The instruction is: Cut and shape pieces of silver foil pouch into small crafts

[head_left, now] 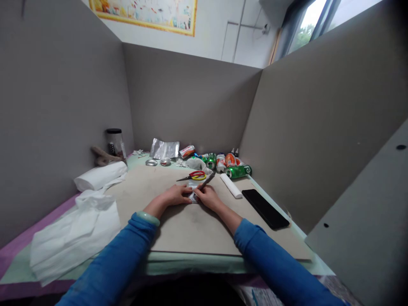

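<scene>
Here, beyond the near edge of the tan board (191,233), a black phone (265,209) lies along the right edge. Farther in, a small silvery sheet (193,184) lies between the hands: the left hand (176,195), fingers extended and unclenched, rests on its left side; the right hand (208,198) grasps a dark pen (208,180) at its right side; tip contact cannot be told. Just beyond lie red-and-yellow-handled scissors (198,174); near the far right corner, a green can (236,171).

Worn on the head, the camera looks forward and down over the near edge of the flat beige board (191,231), with the bare left hand (177,195) at seven o'clock from centre, the bare right hand (208,198) at six, and the plain grey upright back panel (191,97) farther off at twelve.
</scene>
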A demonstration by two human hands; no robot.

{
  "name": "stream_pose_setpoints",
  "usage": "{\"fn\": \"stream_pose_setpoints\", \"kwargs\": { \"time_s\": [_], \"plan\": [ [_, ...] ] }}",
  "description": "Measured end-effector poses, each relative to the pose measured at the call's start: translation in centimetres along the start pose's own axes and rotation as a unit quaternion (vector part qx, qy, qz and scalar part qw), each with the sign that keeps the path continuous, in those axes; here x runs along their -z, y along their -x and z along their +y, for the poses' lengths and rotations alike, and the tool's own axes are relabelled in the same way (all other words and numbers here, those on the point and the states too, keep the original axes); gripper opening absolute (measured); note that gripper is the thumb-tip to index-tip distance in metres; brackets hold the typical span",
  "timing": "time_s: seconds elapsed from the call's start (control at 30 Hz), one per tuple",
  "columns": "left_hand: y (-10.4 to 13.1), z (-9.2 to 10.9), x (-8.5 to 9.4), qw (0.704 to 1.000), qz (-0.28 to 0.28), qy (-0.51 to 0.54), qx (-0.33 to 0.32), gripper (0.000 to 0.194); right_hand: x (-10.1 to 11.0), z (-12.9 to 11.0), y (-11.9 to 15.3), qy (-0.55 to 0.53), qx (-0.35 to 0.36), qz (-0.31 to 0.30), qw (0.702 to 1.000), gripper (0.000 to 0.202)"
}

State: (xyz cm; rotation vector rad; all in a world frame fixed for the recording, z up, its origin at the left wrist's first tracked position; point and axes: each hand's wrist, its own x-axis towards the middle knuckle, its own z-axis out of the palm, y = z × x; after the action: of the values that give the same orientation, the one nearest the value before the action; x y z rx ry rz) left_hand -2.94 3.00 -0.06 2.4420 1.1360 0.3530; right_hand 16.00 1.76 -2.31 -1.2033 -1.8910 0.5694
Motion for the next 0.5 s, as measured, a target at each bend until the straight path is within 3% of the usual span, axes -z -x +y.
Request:
{"fn": "stream_pose_setpoints", "kwargs": {
  "time_s": [0.17,0.5],
  "plan": [
    [-0.08,-0.12,-0.11,1.000,0.004,-0.024,0.010,0.054,-0.09,0.35,0.03,-0.059,0.011,-0.027,0.998,0.026],
    [0.02,-0.02,-0.02,1.000,-0.001,-0.020,0.000,0.053,0.22,-0.26,0.31,-0.022,0.023,-0.040,0.999,0.027]
  ]
}}
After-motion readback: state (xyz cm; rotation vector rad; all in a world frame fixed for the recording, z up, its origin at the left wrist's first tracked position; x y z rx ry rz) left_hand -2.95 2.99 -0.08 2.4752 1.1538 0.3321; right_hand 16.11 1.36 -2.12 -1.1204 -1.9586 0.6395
